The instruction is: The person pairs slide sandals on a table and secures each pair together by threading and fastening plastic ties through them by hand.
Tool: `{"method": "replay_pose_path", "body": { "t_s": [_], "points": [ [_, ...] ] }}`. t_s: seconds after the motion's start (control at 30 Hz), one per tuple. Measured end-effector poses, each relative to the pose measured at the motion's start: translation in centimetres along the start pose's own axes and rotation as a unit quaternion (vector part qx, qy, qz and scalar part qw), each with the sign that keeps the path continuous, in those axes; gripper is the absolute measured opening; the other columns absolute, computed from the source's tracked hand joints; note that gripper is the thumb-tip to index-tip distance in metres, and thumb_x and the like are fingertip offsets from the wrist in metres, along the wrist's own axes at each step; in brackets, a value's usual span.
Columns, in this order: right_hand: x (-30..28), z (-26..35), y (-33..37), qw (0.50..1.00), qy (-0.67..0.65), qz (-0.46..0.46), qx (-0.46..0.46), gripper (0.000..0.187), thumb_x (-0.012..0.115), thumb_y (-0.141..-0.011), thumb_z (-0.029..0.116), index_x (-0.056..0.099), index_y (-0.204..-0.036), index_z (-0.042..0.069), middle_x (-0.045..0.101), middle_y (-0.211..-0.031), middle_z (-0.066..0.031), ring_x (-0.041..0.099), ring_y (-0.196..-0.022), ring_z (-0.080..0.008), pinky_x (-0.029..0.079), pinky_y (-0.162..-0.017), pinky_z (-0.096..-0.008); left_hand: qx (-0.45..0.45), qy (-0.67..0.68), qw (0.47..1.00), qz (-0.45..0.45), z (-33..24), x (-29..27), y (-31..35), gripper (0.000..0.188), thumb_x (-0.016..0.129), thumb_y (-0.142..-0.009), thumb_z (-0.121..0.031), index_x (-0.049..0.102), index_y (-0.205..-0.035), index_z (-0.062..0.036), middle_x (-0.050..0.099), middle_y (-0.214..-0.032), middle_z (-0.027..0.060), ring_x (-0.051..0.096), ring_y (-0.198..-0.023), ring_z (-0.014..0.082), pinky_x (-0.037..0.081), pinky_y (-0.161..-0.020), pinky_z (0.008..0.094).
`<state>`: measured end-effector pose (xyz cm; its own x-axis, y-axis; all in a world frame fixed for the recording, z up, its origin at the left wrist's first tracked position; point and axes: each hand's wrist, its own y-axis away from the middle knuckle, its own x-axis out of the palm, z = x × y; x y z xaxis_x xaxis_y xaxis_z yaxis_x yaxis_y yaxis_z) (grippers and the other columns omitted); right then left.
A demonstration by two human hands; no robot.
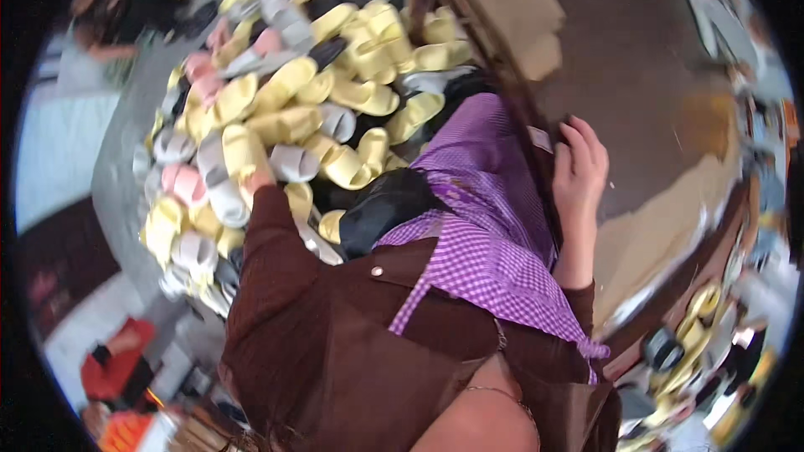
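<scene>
On my left, a big heap of slip-on slippers in yellow, grey, pink and black lies piled up on the floor. My left hand (259, 181) reaches into it and is closed on the heel end of a yellow slipper (240, 151); the slipper hides most of its fingers. Grey slippers (295, 164) and a pink slipper (184, 183) lie close around that hand. My right hand (579, 166) rests at the near edge of a brown table (620, 75), fingers loosely bent and apart, with nothing in it.
A piece of brown cardboard (515, 12) lies on the table's far end, and a longer brown sheet (670, 234) along its right side. More slippers (695, 335) are heaped beyond the table. A person in red (121, 360) is at lower left, another person (126, 12) at upper left.
</scene>
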<state>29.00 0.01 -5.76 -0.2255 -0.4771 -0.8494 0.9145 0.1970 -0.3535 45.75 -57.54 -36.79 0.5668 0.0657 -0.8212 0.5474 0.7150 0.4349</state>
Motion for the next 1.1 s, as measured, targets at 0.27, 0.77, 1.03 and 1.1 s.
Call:
{"method": "replay_pose_path", "body": {
  "t_s": [0.27, 0.77, 1.03, 1.1],
  "points": [
    [-1.2, -0.9, 1.5, 0.998, -0.050, -0.039, 0.018, 0.022, 0.060, -0.079, 0.002, 0.063, -0.101, 0.002, 0.059, -0.113, -0.0127, 0.056, -0.102, -0.0299, 0.043, -0.088, -0.0375, 0.087, 0.007, 0.988, -0.129, -6.1, -7.7, 5.2, 0.034, 0.051, -0.085, -0.035, 0.059, -0.112, -0.0165, 0.060, -0.113, 0.0043, 0.048, -0.115, 0.0319, 0.030, -0.101, 0.0504],
    [-12.8, -4.0, 2.1, 0.866, -0.461, -0.118, 0.158, 0.042, 0.054, -0.090, 0.015, 0.045, -0.128, -0.001, 0.059, -0.112, -0.0097, 0.059, -0.096, -0.0173, 0.050, -0.080, -0.0299, 0.789, 0.076, 0.381, -0.477, -26.6, -42.6, 32.3, 0.019, 0.058, -0.061, -0.008, 0.058, -0.080, -0.0057, 0.055, -0.079, 0.0078, 0.051, -0.087, 0.0255, 0.037, -0.089, 0.0425],
    [-15.0, -8.8, 6.6, 0.818, -0.422, -0.265, 0.286, 0.035, 0.049, -0.094, 0.021, 0.049, -0.119, -0.003, 0.061, -0.103, -0.0108, 0.062, -0.085, -0.0151, 0.053, -0.069, -0.0267, 0.876, -0.085, 0.231, -0.414, -36.3, -43.4, 39.7, 0.031, 0.054, -0.067, -0.011, 0.057, -0.096, 0.0001, 0.057, -0.101, 0.0109, 0.050, -0.104, 0.0261, 0.031, -0.103, 0.0404],
    [-14.4, -10.1, 7.8, 0.826, -0.381, -0.247, 0.334, 0.033, 0.049, -0.094, 0.021, 0.051, -0.115, -0.003, 0.062, -0.100, -0.0104, 0.062, -0.081, -0.0148, 0.053, -0.064, -0.0258, 0.880, -0.085, 0.200, -0.422, -37.8, -43.2, 40.5, 0.030, 0.055, -0.069, -0.012, 0.057, -0.096, 0.0003, 0.057, -0.101, 0.0108, 0.051, -0.103, 0.0258, 0.033, -0.102, 0.0397]
  ]
}}
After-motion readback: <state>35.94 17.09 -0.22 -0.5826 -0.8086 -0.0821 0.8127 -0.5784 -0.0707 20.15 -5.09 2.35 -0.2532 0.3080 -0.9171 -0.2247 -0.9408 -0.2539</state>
